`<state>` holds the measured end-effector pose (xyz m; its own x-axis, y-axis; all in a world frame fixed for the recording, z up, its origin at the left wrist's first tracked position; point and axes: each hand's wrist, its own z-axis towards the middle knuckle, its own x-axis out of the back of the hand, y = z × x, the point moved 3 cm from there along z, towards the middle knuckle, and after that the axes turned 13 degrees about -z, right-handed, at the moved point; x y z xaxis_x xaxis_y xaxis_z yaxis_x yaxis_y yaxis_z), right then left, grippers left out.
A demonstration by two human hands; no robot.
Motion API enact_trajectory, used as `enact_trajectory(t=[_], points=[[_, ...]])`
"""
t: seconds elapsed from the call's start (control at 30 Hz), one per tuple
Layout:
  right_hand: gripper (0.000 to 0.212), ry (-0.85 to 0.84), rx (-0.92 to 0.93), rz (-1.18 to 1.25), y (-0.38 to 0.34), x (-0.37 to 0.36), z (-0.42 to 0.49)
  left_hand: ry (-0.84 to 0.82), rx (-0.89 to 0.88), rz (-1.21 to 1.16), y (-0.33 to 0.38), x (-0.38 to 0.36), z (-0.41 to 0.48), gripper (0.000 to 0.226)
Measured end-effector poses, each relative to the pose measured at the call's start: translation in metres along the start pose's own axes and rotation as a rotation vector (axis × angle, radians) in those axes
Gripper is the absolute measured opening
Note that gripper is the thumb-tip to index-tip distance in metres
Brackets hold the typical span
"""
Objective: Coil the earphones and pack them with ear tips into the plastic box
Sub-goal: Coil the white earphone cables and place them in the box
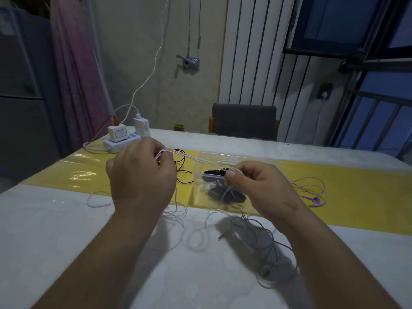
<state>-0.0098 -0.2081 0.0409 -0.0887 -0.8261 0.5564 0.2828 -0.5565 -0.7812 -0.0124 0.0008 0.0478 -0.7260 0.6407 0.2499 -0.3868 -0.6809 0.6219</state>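
Head cam: left hand (142,175) & right hand (260,188) both pinch the pink earphone cable (191,156), stretched tight btwn them above the clear plastic box (200,192) mid tabletop. Black bits (223,195) sit inside it. Grey earphones (263,241) lie loose nr the front edge.

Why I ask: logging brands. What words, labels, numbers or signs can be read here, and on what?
No text is readable.
White charger: framed panel on its face, blurred.
Pale label on the grey cabinet: too blurred to read.
Plastic box: no print visible.
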Motion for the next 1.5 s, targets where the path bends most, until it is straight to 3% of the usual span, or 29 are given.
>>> enact_trajectory(t=[0.13,0.33,0.4,0.53,0.67,0.87,1.17,1.23,1.37,1.5], points=[[0.021,0.106,0.018,-0.027,0.000,0.005,0.002,-0.033,0.065,0.029,-0.002,0.005,0.002,0.019],[0.024,-0.008,-0.047,0.092,0.006,-0.001,0.004,-0.355,0.250,0.095,-0.004,-0.004,0.000,0.022],[0.025,-0.048,-0.046,0.121,0.005,-0.005,0.003,-0.471,0.224,0.065,-0.003,-0.011,-0.002,0.030],[0.023,-0.089,-0.017,0.116,0.002,-0.011,0.001,-0.650,0.091,0.024,0.004,-0.017,-0.010,0.068],[0.017,-0.110,0.040,0.020,0.004,-0.015,0.002,-0.790,-0.024,0.005,0.003,-0.027,-0.015,0.061],[0.015,-0.131,0.054,0.032,0.002,-0.006,0.001,-0.781,0.078,-0.233,-0.004,-0.032,-0.013,0.018],[0.015,-0.187,0.093,-0.012,0.001,-0.013,-0.001,-0.845,0.042,-0.321,0.002,-0.028,-0.017,0.053],[0.014,-0.198,0.100,0.011,0.000,-0.015,-0.001,-0.886,0.050,-0.335,0.001,-0.029,-0.018,0.047],[0.020,-0.192,0.077,0.022,0.000,-0.015,-0.001,-0.853,0.071,-0.403,0.001,-0.030,-0.016,0.010],[0.020,-0.211,0.037,0.108,0.000,-0.013,0.000,-0.807,0.061,-0.404,0.000,-0.031,-0.015,0.014]])
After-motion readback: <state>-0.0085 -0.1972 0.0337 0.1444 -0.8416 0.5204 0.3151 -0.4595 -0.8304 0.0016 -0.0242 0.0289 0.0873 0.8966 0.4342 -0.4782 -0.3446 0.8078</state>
